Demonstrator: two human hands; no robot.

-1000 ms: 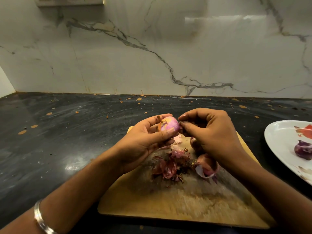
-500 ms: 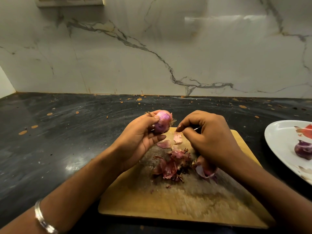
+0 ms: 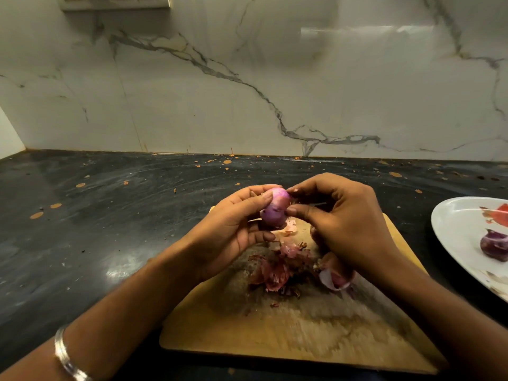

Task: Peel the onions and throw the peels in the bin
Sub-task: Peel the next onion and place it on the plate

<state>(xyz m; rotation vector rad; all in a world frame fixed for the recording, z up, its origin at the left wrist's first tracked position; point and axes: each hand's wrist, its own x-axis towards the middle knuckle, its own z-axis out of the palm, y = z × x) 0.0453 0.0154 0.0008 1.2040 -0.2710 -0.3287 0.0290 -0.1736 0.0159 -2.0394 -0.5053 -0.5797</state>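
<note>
A small pink-purple onion (image 3: 275, 209) is held above the far end of a wooden cutting board (image 3: 288, 334). My left hand (image 3: 233, 232) grips it from the left, thumb on top and fingers under it. My right hand (image 3: 341, 224) pinches the onion's right side with thumb and forefinger. Below the hands a heap of reddish onion peels (image 3: 277, 268) lies on the board. Another onion (image 3: 336, 273), partly skinned, rests on the board under my right wrist. No bin is in view.
A white plate (image 3: 461, 229) at the right edge holds a dark purple onion (image 3: 494, 244) and a red scrap. The board lies on a dark countertop (image 3: 110, 215) speckled with orange flecks. A marble wall stands behind.
My right hand has come back to the onion and now pinches its right side. My left hand has turned the onion and lowered it slightly.
</note>
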